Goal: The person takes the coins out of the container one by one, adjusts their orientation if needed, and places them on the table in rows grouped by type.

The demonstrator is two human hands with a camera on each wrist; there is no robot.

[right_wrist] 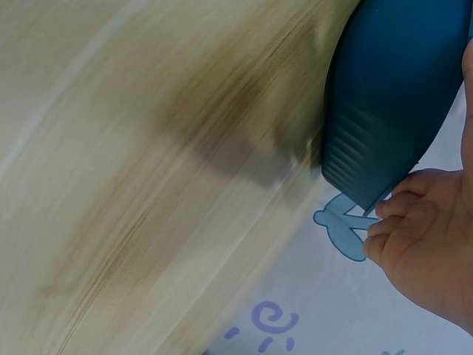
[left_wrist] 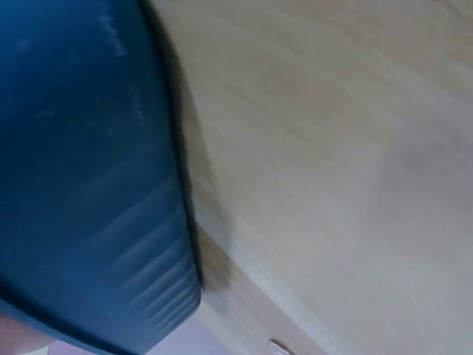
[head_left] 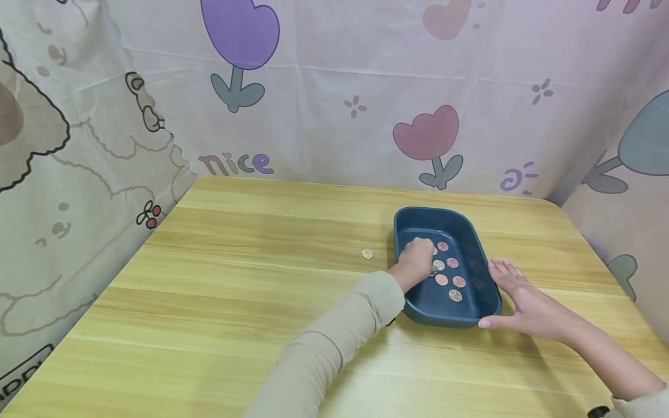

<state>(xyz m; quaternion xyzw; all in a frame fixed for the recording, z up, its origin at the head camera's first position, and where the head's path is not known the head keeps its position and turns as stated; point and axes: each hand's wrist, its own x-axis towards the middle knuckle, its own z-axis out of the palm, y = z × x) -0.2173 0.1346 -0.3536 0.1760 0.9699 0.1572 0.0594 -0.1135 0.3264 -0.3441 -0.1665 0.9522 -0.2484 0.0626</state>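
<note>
1. Your left hand [head_left: 417, 257] curls inside the tray [head_left: 441, 319], toward the worktop's [head_left: 209, 278] far-right corner; any pinch is hidden.
2. Your right hand [head_left: 525, 307], spread, touches its rim.
3. Most coins [head_left: 452, 263] lie inside; one coin [head_left: 368, 253] is left outside.

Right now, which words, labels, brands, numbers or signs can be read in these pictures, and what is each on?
"nice": printed on the back cloth.
Cut-off, boxed capitals low on the left cloth: not readable whole.
Discs: any markings too small to read.
Blue tray: no lettering seen.
</note>
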